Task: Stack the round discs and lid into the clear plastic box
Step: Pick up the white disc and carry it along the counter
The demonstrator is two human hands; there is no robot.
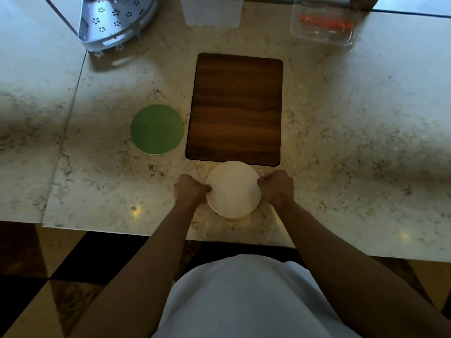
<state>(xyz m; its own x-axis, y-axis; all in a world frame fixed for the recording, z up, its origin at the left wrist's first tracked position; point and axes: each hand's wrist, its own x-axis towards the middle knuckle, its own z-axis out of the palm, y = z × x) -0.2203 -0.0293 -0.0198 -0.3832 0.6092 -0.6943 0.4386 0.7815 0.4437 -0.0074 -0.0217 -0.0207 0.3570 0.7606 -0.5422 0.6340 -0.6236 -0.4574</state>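
Head view, looking down: both bare forearms reach forward from a white-clothed torso, meeting over the near edge of the counter. Left hand [191, 190] is curled knuckles-up, fingers closed on the left rim of a round cream-white disc [233, 190]. Right hand [277, 187] mirrors it, curled tight on the disc's right rim. Disc sits between the two fists, flat or nearly so; cannot tell if it is lifted off the surface. Its far edge just overlaps the near edge of a dark brown rectangular wooden board [235, 109].

A round green disc [157, 129] lies flat just left of the board, apart from both hands. Far right at the back stands a clear plastic box [323, 26] with something orange inside, well apart from the hands. Back left is a grey metal corner rack [114, 20] with flower-shaped holes. A frosted white plastic container [212, 12] sits at the back centre.

Surface is a pale veined marble counter [353, 142], glossy, with seams between slabs. Below its near edge, a floor [36, 289] of dark and tan checker tiles shows. Light is dim, with small bright reflections on the stone.
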